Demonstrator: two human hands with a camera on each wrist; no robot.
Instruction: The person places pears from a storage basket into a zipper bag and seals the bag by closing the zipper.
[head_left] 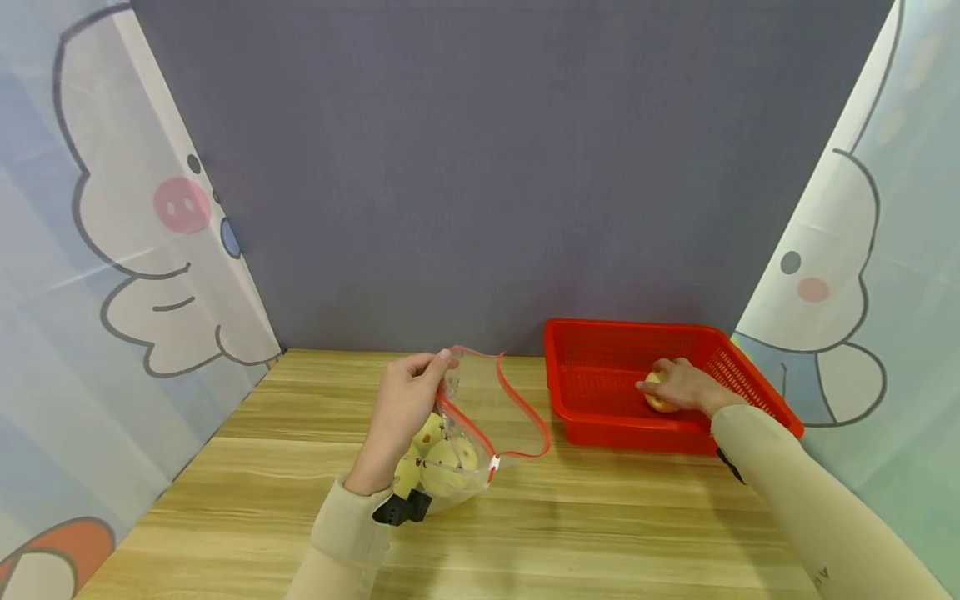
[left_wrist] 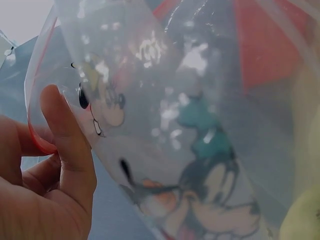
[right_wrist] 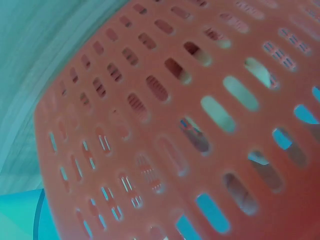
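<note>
My left hand [head_left: 408, 396] pinches the red zip edge of a clear zip bag [head_left: 461, 421] between thumb and fingers. The bag's mouth gapes toward the right, and a white slider hangs at its near corner. Several round pale yellow fruits [head_left: 446, 467] lie inside it. Cartoon figures are printed on the bag's film [left_wrist: 210, 185] in the left wrist view. Over on the right, my right hand [head_left: 686, 387] reaches into a red plastic basket [head_left: 622, 429] and grips a round yellow fruit [head_left: 658, 403]. In the right wrist view, the slotted basket wall [right_wrist: 165, 127] mostly hides that hand.
The bag and basket stand on a wood-grain table [head_left: 247, 492]. A dark grey panel [head_left: 480, 183] rises behind the table. Cartoon-printed curtains [head_left: 142, 275] hang on both sides, the right one close to the basket.
</note>
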